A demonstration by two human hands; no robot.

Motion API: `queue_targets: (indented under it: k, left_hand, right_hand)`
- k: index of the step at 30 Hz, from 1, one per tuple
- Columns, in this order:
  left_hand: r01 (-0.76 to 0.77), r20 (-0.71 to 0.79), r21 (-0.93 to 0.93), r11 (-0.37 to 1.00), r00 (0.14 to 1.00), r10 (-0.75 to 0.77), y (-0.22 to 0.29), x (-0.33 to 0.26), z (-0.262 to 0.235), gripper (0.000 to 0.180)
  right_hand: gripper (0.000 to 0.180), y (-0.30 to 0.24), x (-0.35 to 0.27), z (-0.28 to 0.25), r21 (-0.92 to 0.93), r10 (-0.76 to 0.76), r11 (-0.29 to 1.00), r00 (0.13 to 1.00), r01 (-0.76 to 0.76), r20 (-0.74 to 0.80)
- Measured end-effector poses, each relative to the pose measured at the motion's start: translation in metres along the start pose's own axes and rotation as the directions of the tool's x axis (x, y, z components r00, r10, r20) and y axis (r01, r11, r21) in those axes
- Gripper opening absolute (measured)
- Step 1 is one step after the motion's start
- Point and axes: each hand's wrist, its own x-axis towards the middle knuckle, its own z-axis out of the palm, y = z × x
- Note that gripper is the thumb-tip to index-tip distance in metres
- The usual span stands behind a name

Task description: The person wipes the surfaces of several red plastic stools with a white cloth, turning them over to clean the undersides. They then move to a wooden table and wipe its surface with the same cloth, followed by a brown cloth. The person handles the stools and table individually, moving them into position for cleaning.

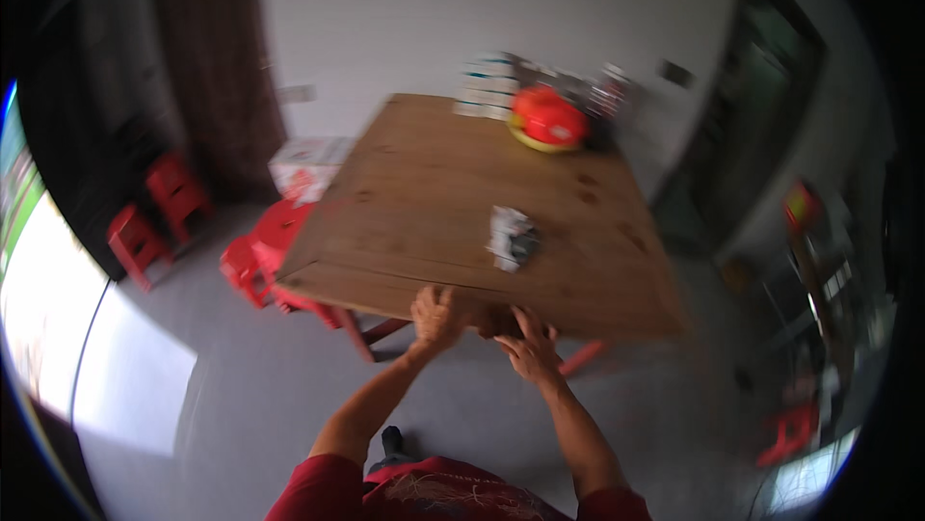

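Your left hand (pixel 436 317) and right hand (pixel 528 346) curl their fingers over the table (pixel 434 203) edge at lower centre. It looks heavy and stiff, so grip under that edge.

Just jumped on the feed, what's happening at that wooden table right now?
A person in a red shirt stands at the near edge of a wooden table, both arms stretched forward. The left hand and right hand are together at that edge, seemingly on something small and dark; blur hides what it is. A small crumpled packet lies on the tabletop beyond them. At the far end sit a red and yellow item and stacked boxes. Red stools stand to the left.
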Motion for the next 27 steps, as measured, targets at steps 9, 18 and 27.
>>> queue_targets:
  k: [9, 18, 27]
  left_hand:
    - [-0.204, 0.276, 0.044, 0.978, 0.943, 0.185, 0.106, -0.014, 0.010, 0.073]
    - [-0.450, 0.393, -0.009, 0.893, 0.819, 0.417, 0.146, 0.017, 0.071, 0.071]
    - [-0.722, 0.495, -0.236, 0.651, 0.487, 0.720, 0.234, 0.041, 0.101, 0.074]
  right_hand:
    - [0.009, 0.136, -0.111, -0.055, 0.155, 0.507, 0.854, 0.861, -0.497, -0.031]
    - [0.043, 0.129, -0.084, -0.034, -0.097, 0.449, 0.844, 0.793, -0.528, -0.413]
    - [0.051, 0.175, -0.088, -0.055, -0.127, 0.711, 0.635, 0.641, -0.762, -0.291]
